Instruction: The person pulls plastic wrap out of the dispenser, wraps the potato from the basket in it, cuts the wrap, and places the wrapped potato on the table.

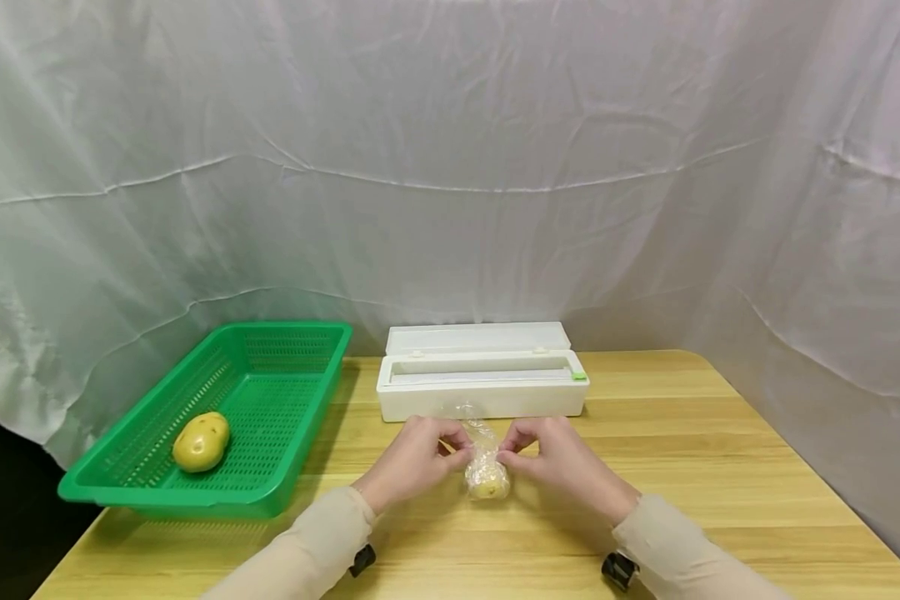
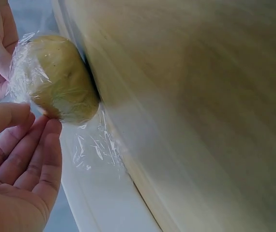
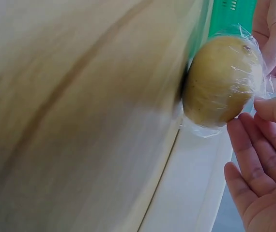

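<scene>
A rounded yellow potato (image 1: 487,488) sat on the light brown wooden table (image 1: 735,483), between the person's two hands, with thin, clear, shiny plastic wrap (image 1: 484,450) around it. The left hand (image 1: 417,456) pinched the wrap on one side, its thumb and fingers close together. The right hand (image 1: 562,461) pinched it on the other side. A loose bit of wrap stuck out past the potato, toward a long white box (image 1: 482,404) that stood just behind with its lid open. On the person's left I could see a green plastic basket (image 1: 288,412) with little holes, and a bare yellow potato (image 1: 201,442) lay inside it. A wrinkly grey cloth (image 1: 450,225) hung at the back.
</scene>
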{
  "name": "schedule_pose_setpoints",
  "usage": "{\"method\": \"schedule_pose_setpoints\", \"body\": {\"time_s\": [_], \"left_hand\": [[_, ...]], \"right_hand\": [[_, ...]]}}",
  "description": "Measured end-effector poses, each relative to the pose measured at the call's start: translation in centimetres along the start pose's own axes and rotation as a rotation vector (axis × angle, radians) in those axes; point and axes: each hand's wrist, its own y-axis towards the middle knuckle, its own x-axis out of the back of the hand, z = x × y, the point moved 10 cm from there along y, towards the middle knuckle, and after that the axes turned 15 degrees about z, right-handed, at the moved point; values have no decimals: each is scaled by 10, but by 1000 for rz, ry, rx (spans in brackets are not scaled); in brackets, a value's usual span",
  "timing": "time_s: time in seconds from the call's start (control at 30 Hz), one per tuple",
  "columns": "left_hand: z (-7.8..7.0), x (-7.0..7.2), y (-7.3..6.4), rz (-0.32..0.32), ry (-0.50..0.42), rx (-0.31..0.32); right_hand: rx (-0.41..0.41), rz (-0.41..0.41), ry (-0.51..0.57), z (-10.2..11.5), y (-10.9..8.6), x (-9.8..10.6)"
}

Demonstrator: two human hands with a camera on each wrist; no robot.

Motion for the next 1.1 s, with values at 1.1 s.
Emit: {"method": "schedule_pose_setpoints", "body": {"time_s": [1.1], "left_hand": [[11,3,10,-51,-64,50]], "right_hand": [[81,54,-212,17,0,-10]]}}
